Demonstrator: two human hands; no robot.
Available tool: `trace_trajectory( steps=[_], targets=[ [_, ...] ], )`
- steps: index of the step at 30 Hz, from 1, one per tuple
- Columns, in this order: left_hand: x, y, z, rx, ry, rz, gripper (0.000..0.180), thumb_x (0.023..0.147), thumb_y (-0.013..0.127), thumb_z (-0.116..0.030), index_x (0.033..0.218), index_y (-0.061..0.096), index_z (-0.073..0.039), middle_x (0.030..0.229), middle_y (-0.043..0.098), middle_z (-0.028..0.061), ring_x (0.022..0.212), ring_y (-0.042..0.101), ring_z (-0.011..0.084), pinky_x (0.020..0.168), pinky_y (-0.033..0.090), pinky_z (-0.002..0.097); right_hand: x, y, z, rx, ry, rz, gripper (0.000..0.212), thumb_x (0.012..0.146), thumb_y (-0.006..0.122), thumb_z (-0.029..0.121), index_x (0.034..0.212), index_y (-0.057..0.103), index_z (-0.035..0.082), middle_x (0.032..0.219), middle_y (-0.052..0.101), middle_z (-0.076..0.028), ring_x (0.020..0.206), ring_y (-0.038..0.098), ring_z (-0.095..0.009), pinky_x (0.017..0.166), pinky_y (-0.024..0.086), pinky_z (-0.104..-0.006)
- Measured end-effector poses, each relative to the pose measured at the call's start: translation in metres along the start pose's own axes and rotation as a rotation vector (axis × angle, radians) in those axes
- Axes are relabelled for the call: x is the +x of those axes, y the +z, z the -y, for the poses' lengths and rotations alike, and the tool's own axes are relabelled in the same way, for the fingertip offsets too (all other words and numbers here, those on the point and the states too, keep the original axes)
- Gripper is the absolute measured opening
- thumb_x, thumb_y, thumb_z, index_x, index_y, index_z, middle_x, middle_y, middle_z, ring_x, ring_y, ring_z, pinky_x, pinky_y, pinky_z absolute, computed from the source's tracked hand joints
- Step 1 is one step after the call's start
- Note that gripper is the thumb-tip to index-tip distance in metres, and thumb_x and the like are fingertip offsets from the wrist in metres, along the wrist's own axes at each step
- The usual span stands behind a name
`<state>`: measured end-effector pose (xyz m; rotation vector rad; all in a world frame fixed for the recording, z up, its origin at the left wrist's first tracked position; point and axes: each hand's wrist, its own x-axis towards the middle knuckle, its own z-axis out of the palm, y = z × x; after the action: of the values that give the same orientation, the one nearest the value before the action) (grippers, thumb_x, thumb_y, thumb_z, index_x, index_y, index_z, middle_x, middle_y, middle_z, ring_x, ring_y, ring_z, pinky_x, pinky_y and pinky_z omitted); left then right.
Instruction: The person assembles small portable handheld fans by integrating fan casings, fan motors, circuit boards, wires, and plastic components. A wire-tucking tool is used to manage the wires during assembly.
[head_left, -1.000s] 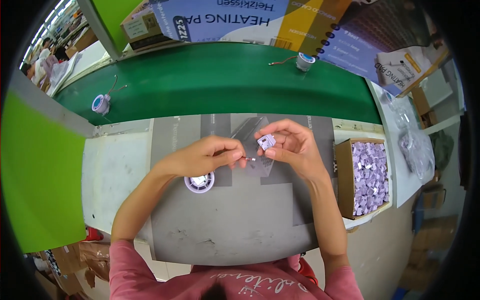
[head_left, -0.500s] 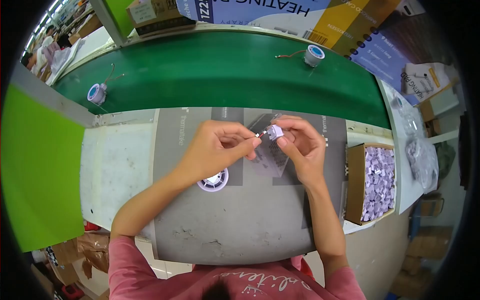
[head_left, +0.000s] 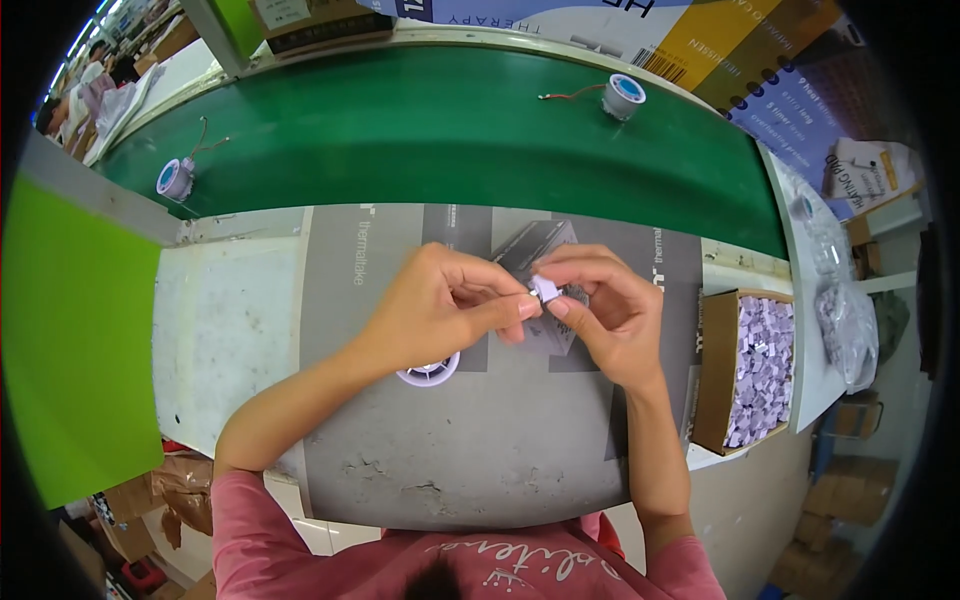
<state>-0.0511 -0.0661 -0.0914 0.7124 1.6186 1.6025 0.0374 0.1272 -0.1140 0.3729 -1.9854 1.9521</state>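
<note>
Both the left hand and right hand pinch a small lilac piece, fingertips clamped on its edges. It looks light and stiff, best held by its rim

The hands cover most of the small pale part (its shape unclear) and half the white ring.

Left hand fingertips now closed against the small white piece.

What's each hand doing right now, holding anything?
Left hand: closed in a pinch on the small pale purple part.
Right hand: fingers closed on the same part from the other side.
</note>
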Motion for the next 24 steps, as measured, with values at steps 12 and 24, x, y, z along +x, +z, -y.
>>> trace_trajectory(
  steps=[12,24],
  targets=[
    [-0.012,-0.015,-0.009,0.503,-0.043,0.014,0.059,0.07,0.086,-0.032,0.112,0.054,-0.005,0.085,0.072,0.0116,0.085,0.069,0.0234,0.081,0.052,0.0352,-0.002,0.014,0.007,-0.2,0.043,0.116,0.048,0.075,0.067,-0.009,0.121,0.062,0.004,0.103,0.065,-0.011,0.094,0.066,-0.023,0.081,0.057,-0.0343],
    [-0.074,-0.011,-0.006,1.112,0.034,-0.016,0.065,0.065,0.087,-0.023,0.116,0.051,-0.007,0.11,0.059,0.0122,0.102,0.058,0.0327,0.078,0.05,0.0412,0.006,0.026,-0.003,-0.59,0.042,0.381,0.061,0.069,0.071,-0.006,0.126,0.06,0.012,0.096,0.069,-0.005,0.092,0.06,-0.029,0.085,0.048,-0.0403]
  ],
)
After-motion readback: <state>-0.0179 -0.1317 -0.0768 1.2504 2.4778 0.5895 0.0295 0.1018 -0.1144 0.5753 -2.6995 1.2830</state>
